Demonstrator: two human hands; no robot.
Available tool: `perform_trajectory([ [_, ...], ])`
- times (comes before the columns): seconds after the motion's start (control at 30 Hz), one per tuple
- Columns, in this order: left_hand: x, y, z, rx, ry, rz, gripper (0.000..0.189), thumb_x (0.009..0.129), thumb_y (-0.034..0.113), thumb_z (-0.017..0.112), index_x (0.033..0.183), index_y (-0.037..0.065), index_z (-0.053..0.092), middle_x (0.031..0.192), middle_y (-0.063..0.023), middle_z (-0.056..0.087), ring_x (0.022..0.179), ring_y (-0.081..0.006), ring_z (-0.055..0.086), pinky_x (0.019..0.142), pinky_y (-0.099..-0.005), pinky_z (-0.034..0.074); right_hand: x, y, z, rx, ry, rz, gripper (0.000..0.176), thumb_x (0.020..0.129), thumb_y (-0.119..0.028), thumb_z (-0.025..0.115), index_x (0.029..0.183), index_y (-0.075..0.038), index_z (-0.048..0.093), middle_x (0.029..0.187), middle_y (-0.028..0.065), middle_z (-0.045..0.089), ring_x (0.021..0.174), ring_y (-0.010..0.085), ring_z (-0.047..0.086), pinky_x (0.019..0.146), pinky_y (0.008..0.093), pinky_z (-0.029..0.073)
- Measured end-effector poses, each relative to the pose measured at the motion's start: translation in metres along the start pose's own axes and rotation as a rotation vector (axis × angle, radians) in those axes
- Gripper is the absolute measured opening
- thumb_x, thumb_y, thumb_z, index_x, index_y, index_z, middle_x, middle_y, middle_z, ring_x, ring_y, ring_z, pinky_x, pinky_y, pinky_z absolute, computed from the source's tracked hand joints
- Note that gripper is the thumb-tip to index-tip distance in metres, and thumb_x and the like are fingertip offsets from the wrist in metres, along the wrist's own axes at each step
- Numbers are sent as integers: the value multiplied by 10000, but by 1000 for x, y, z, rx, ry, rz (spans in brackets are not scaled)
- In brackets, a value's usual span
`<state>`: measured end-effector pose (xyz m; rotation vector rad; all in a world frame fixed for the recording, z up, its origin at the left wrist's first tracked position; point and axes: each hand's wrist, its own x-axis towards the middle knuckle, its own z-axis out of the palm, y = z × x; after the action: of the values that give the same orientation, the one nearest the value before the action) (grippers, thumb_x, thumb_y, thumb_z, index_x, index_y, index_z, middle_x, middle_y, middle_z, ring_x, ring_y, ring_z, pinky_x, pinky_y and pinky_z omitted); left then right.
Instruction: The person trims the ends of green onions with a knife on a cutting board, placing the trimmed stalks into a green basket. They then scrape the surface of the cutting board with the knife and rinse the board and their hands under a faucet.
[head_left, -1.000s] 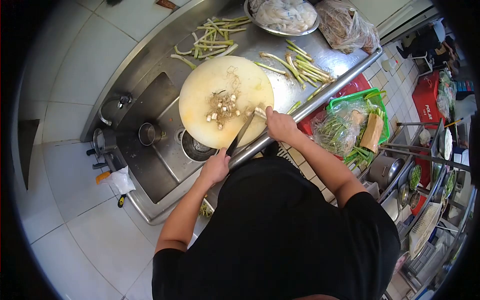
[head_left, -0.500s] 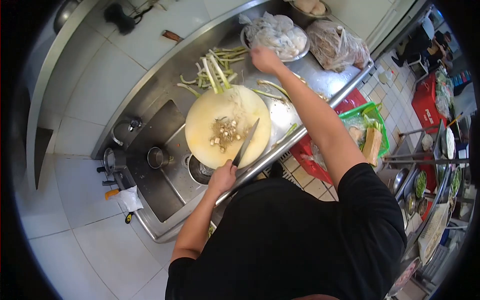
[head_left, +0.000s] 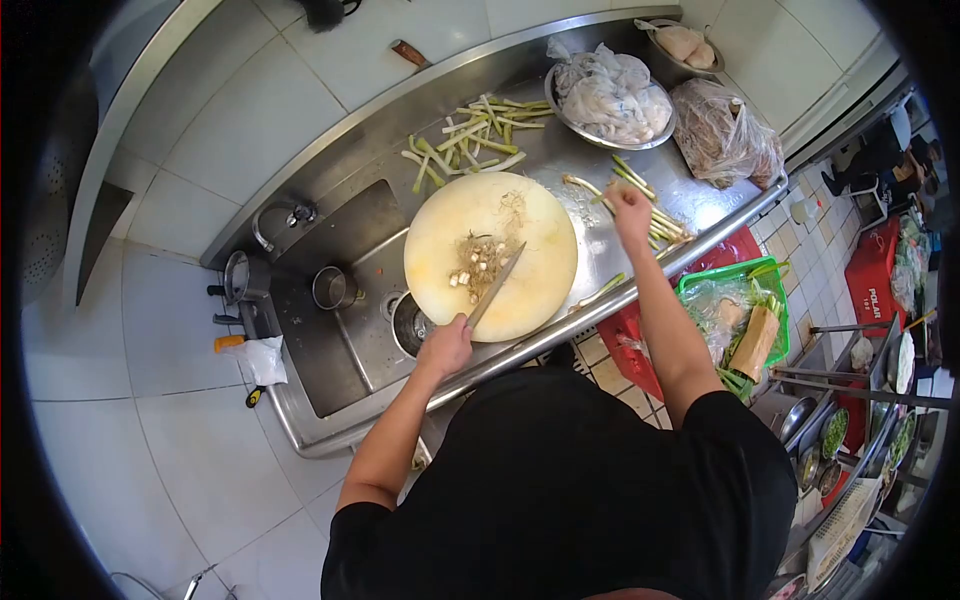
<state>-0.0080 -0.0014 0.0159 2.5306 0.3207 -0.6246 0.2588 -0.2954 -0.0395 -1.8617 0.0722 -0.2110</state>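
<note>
My left hand [head_left: 446, 345] is closed around the handle of a kitchen knife [head_left: 499, 284], whose blade rests over the round cutting board [head_left: 545, 285]. Cut scallion roots [head_left: 478, 262] lie in a small heap beside the blade, with more stringy bits toward the back. To the right of the board, my right hand [head_left: 630, 215] is closed on scallions, the stalk [head_left: 585, 186] sticking out to its left; the fingertips are partly hidden. Other scallions [head_left: 665, 228] lie about that hand on the steel counter. Behind the board is a pile of trimmed scallions [head_left: 475, 135].
A metal bowl [head_left: 600, 142] with plastic-bagged food, another bag [head_left: 722, 135] and a bowl of pale meat [head_left: 690, 50] stand at the back right. A sink [head_left: 335, 350] is left of the board. Below the counter's right edge sits a green basket [head_left: 785, 340] of vegetables.
My right hand has moved from beside the bagged bowl to the scallions right of the board. Stalks at the board's back edge now lie in the pile behind. The view has shifted.
</note>
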Motion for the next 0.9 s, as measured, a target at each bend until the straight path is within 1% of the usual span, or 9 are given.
perform_trajectory([
  [0.03,-1,1,-4,34,14,-12,268,953,268,442,1064,32,506,893,-300,635,880,-470,618,804,-547,476,9,-10,-9,115,-24,-41,294,908,-272,649,1016,1,669,864,18,662,749,108,575,696,255,465],
  [0.13,1,10,5,-52,65,29,266,955,269,445,1053,28,499,875,-307,631,869,-483,611,791,-562,467,7,-54,-17,542,2,60,292,946,-277,599,1035,-8,672,858,14,658,752,109,591,701,253,476],
  [0.17,2,13,8,-120,90,46,267,956,271,445,1052,27,498,871,-309,630,866,-488,609,787,-567,463,0,-63,-15,537,7,63,292,946,-277,599,1035,-8,672,858,14,658,752,109,591,701,253,476],
  [0.23,6,17,10,-124,86,41,268,958,273,445,1051,27,496,869,-310,629,862,-490,608,782,-570,461,-24,-75,-5,263,-187,204,297,958,-287,567,1063,-34,681,891,93,677,769,189,638,731,295,496],
  [0.3,8,20,9,-131,69,32,268,959,276,445,1050,28,493,867,-310,628,859,-492,606,777,-573,459,-65,-62,18,-154,-260,-124,278,941,-256,556,1072,-47,684,944,187,659,815,307,656,768,361,512],
  [0.37,8,22,4,-142,82,-27,265,954,276,459,1047,30,489,875,-319,620,871,-498,595,780,-557,456,-105,-56,22,-492,-538,-240,259,903,-209,559,1050,-38,688,953,220,631,863,376,634,805,418,507],
  [0.5,5,12,-3,-95,56,63,251,959,263,448,1046,31,487,850,-312,619,853,-500,595,764,-567,451,-153,-42,23,-544,-525,-191,213,858,-150,577,980,-25,699,893,184,637,859,363,624,796,431,504],
  [0.77,-29,25,-10,-82,77,97,249,958,255,456,1043,22,479,837,-306,624,824,-487,606,754,-572,458,-165,-38,21,-466,-420,-330,110,812,-102,621,840,-21,689,847,173,628,814,350,618,752,425,505],
  [0.9,-23,12,-6,94,-117,3,253,965,260,436,1067,34,491,882,-305,636,879,-473,619,796,-567,468,-162,-49,14,-483,-452,-233,126,802,-125,635,855,-26,693,880,177,637,840,349,623,762,424,503],
])
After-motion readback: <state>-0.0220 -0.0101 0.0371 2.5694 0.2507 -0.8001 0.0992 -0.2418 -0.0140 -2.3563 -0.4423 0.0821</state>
